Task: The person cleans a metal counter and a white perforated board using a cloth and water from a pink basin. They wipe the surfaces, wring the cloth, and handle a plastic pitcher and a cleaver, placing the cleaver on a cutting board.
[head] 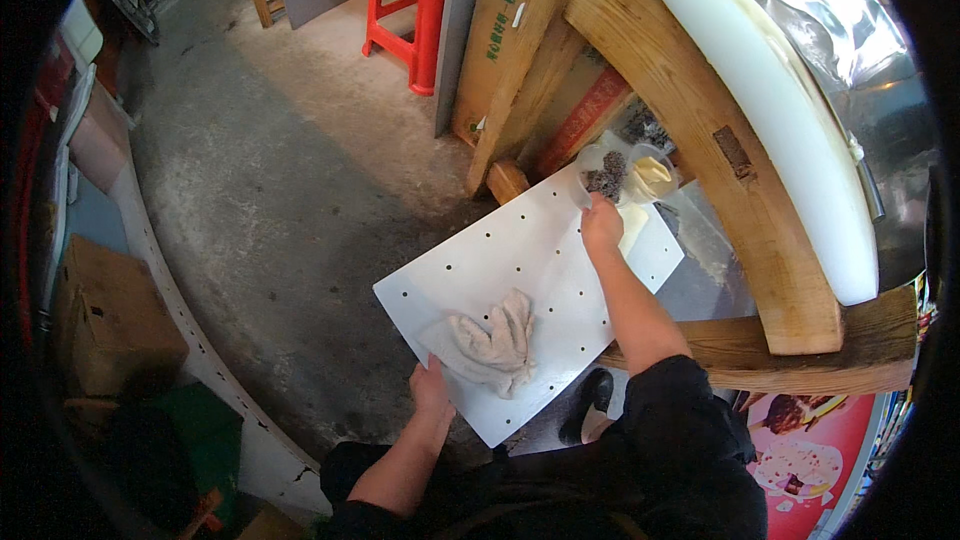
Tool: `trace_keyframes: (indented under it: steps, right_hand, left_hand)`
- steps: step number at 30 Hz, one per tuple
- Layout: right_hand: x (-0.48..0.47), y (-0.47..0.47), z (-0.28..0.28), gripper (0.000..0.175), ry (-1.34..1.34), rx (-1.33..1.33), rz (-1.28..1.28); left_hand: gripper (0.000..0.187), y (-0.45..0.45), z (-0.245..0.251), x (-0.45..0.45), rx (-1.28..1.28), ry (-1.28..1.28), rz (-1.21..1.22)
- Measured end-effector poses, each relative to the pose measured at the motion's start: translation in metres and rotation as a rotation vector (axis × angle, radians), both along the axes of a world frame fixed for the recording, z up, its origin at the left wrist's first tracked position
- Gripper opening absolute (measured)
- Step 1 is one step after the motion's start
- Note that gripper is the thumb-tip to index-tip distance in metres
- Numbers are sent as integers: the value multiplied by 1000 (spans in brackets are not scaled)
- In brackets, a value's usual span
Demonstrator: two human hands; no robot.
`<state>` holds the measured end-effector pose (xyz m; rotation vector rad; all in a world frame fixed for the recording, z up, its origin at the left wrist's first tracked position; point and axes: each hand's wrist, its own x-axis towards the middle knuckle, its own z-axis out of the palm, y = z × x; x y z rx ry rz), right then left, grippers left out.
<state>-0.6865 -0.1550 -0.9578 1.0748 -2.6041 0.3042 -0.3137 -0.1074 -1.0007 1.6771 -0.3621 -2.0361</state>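
Note:
My left hand (431, 388) grips the lower left edge of a white perforated board (480, 236), which is held at a slant over the concrete floor. A crumpled, damp-looking beige cloth (495, 341) lies on the board near that hand. At the board's far end, my right hand (602, 226) holds the near rim of a clear plastic tub (581, 184) with dark wire scourers (607, 176) inside; its fingertips are partly hidden. Right beside it is a second clear tub (651, 174) with something pale yellow in it. A pale flat piece (632, 229) lies behind my right wrist.
On my right stands a heavy wooden frame (690, 82) carrying a thick white slab (772, 127) and shiny metal sheeting (840, 30). Cardboard boxes (487, 37) lean beyond it, near a red plastic stool (405, 15). Another cardboard box (120, 315) sits at the left.

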Motion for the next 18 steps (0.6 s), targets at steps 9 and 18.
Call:
trace_keyframes:
  steps: [9,18]
  right_hand:
    - [102,91,18,6,148,-39,336]
    - [199,155,68,12,-208,-19,414]
  left_hand:
    - [37,3,-5,-1,-40,5,21]
    - [38,1,-6,-2,-67,143,39]
